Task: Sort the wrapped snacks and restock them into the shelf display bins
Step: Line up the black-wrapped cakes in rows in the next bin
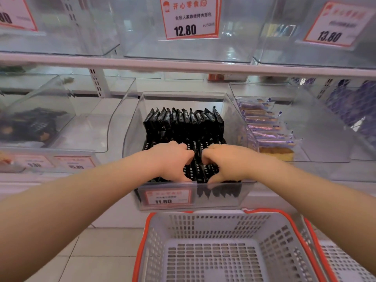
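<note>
A clear display bin (132, 127) on the lower shelf holds several black wrapped snacks (183, 121) standing on edge in rows. Both my hands are inside the bin at its front. My left hand (173, 159) curls its fingers down around the front packets, thumb low near the bin's front wall. My right hand (222, 160) does the same just beside it, fingers curled into the packets. The two hands nearly touch at the knuckles. A price tag reading 11.80 (165, 197) sits on the bin's front.
A grey basket with orange rim (211, 249) stands below the bin with nothing in it. To the right, a bin of purple-and-white wrapped cakes (264, 127). To the left, a bin with dark packets (34, 125). Clear bins with price cards (189, 17) line the upper shelf.
</note>
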A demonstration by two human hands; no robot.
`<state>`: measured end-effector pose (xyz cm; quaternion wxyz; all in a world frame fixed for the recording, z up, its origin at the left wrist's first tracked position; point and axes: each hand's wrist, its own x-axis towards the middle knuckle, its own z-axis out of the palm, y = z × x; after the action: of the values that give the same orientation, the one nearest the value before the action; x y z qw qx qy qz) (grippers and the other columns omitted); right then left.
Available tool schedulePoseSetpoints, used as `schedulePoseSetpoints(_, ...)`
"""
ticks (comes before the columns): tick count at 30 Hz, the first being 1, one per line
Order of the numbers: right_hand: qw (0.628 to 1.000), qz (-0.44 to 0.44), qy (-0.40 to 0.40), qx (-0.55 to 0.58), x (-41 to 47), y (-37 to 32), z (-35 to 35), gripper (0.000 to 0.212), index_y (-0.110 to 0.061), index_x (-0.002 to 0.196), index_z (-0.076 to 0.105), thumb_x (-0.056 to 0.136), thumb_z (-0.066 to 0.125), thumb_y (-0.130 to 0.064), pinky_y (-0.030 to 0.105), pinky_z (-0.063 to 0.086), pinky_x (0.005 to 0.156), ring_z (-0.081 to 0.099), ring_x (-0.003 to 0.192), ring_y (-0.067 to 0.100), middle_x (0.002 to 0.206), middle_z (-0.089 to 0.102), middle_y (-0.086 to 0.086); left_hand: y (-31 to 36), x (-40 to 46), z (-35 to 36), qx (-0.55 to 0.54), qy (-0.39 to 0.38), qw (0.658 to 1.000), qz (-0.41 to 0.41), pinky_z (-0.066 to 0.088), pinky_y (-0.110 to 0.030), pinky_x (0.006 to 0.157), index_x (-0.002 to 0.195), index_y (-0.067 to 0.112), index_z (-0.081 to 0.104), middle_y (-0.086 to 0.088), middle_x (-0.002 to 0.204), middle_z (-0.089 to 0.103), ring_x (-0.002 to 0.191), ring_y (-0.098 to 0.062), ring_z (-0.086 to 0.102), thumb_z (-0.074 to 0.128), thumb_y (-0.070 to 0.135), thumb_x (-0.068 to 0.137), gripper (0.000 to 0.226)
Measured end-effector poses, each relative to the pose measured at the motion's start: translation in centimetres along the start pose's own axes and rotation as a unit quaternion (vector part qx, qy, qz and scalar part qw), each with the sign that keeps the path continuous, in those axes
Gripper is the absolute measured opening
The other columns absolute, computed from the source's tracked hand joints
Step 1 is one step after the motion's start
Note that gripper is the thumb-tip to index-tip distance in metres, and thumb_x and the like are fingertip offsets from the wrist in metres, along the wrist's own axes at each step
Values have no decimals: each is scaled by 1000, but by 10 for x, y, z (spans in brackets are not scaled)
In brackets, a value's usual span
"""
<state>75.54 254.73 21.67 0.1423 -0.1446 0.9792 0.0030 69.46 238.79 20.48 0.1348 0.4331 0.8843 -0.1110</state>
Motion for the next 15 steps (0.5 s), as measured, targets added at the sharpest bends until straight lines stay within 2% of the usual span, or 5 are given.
schedulePoseSetpoints(4, 987, 24, -129, -94, -12, 3, -14, 59, -18, 120, 47, 74, 72, -45, 32, 42, 73, 51, 108, 22, 119, 52, 0, 3, 2, 4, 62, 42, 997, -1, 39, -35, 72, 117, 17, 46, -3, 118, 50, 111, -24, 46, 54, 55, 82, 52)
schedulePoseSetpoints(6, 975, 27, -164, -145, -12, 1, -14, 55, -16, 123, 45, 78, 72, -35, 32, 40, 71, 52, 110, 25, 121, 51, 2, 6, 2, 5, 86, 61, 994, 0, 38, -33, 69, 119, 16, 46, -3, 119, 51, 112, -24, 47, 53, 52, 85, 49)
schedulePoseSetpoints(11, 966, -1, -83, -245, -7, 0, -6, 44, -9, 126, 41, 86, 53, 4, 34, 42, 67, 57, 104, 29, 119, 52, 9, -6, -12, -9, 10, 0, 1000, 3, 45, -32, 75, 128, 20, 42, 1, 127, 50, 110, -19, 52, 56, 56, 82, 60)
schedulePoseSetpoints(13, 970, 8, -82, -230, -5, 2, -4, 42, -8, 124, 44, 85, 51, 5, 35, 44, 67, 57, 103, 29, 117, 52, 9, -16, -21, -18, 51, -29, 998, -3, 43, -31, 71, 127, 22, 43, 3, 125, 50, 108, -18, 52, 60, 54, 80, 59)
schedulePoseSetpoints(15, 979, 9, -103, -177, -1, 4, -7, 38, -7, 122, 50, 85, 55, -2, 37, 47, 75, 56, 105, 28, 119, 54, 10, -26, -29, -25, 95, -79, 992, -20, 40, -30, 69, 125, 23, 44, 2, 122, 51, 107, -18, 52, 63, 50, 80, 56)
